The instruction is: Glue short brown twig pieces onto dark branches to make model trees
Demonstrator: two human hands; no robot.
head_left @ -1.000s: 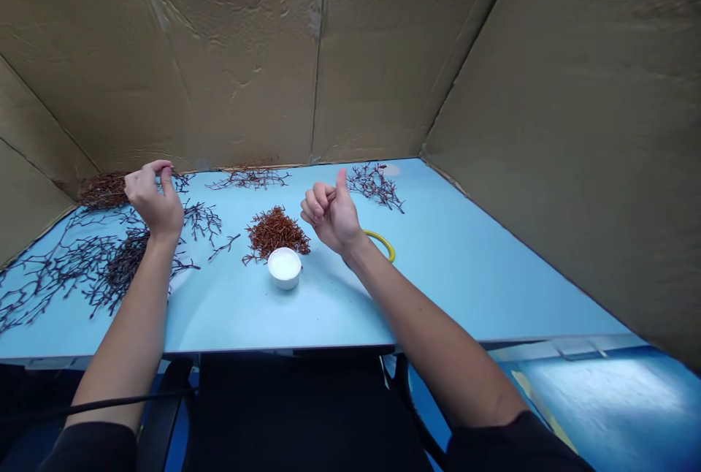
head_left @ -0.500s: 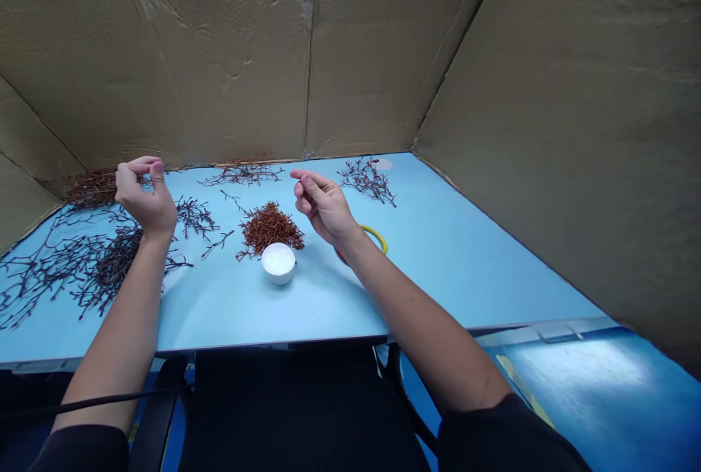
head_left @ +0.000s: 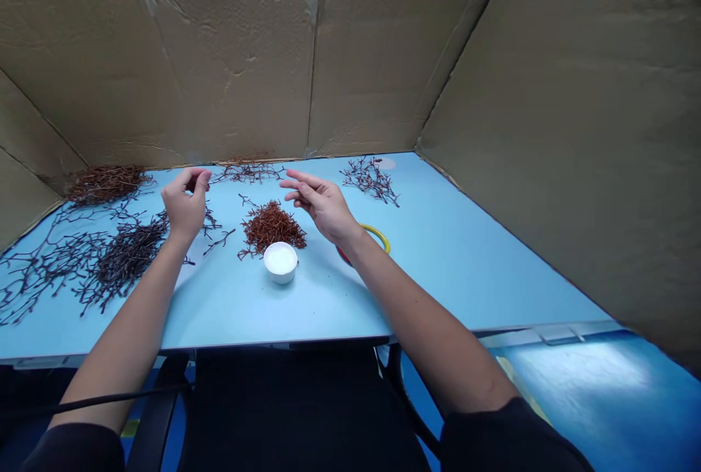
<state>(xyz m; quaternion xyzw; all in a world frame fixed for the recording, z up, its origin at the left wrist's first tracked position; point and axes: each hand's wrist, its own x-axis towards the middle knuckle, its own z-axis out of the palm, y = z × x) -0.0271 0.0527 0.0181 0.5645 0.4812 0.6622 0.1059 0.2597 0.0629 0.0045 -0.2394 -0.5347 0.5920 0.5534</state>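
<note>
My left hand point(head_left: 189, 198) is raised over the table, its fingers curled in toward the thumb. Anything between those fingertips is too small or hidden to make out. My right hand point(head_left: 320, 202) hovers to the right of a heap of short reddish-brown twig pieces point(head_left: 272, 227), index and middle fingers stretched apart, with nothing visible in it. Just in front of that heap stands a small white cup point(head_left: 281, 264) with something white inside. Beneath my right wrist lies a ring-shaped thing with yellow point(head_left: 380, 234) and red parts, partly covered by the arm.
Dark branching twigs point(head_left: 125, 256) spread over the table's left side. A reddish-brown twig pile point(head_left: 106, 183) sits in the far left corner. More twigs point(head_left: 249, 171) lie along the back, and others point(head_left: 372, 180) at back right. Cardboard walls point(head_left: 372, 55) enclose the table.
My left hand has moved right, from over the dark twigs toward the middle. My right hand's fingers have spread apart while staying in nearly the same place.
</note>
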